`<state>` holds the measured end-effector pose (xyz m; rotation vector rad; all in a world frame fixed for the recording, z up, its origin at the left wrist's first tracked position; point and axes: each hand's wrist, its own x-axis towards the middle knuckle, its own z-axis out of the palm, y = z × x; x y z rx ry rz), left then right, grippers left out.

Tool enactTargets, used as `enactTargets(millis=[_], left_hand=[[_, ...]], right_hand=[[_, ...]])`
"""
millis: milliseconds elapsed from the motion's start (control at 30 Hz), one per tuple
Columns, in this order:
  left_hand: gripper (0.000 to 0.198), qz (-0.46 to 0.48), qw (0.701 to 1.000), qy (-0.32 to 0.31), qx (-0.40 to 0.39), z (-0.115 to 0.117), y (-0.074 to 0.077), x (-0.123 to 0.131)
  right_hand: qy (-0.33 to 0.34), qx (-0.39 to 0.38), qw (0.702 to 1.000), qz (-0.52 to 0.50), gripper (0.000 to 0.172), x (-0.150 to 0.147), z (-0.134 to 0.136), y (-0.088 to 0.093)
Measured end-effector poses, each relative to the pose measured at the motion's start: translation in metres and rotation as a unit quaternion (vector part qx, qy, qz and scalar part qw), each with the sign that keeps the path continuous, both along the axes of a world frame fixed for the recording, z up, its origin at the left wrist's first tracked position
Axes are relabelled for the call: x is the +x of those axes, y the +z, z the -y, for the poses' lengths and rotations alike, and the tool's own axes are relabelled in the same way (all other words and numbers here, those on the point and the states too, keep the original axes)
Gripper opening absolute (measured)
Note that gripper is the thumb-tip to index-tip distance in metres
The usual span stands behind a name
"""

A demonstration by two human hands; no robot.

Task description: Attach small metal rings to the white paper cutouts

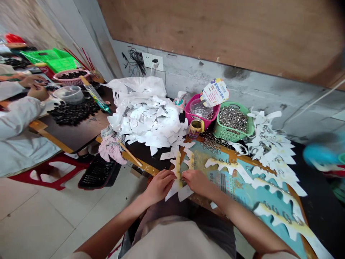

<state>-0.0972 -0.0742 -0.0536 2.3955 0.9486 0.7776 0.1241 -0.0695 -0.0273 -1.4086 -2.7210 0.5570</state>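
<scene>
Two white cut-out strips with yellow glue-like coating lie at the front edge of the table. My left hand [161,185] has its fingers pinched at the edge of the left strip [176,164]. Close by, my right hand [198,182] is closed at the fingertips over a small metal ring [182,178] beside that strip. The right strip [190,158] carries metal rings near its top, and its lower part runs under my right hand. More strips with rings, such as the nearest coated strip [287,220], lie to the right on a blue sheet [242,192].
Behind are a heap of white cut-outs [151,120], a pink basket [207,122], a green basket [225,133] of metal rings and a small tin [195,130]. Ringed strips [269,140] are piled at right. A co-worker's sleeve [21,111] shows at left, near black pieces [74,111].
</scene>
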Motion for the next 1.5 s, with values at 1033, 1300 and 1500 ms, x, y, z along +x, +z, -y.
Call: enactTargets(millis=[1033,1300,1500], left_hand=[[0.023,0.036,0.998,0.049,0.002,-0.006,0.005,-0.004],[0.024,0.014,0.998,0.054,0.037,-0.008,0.001,0.005],[0.023,-0.002,0.997,0.062,0.037,-0.008,-0.005,0.005]], right_hand=[[-0.267,0.008,0.952,-0.149,0.014,0.048,-0.06,0.005],[-0.218,-0.088,0.965,-0.114,0.014,-0.006,-0.027,-0.002],[-0.22,-0.008,0.975,-0.038,0.011,-0.017,-0.017,-0.006]])
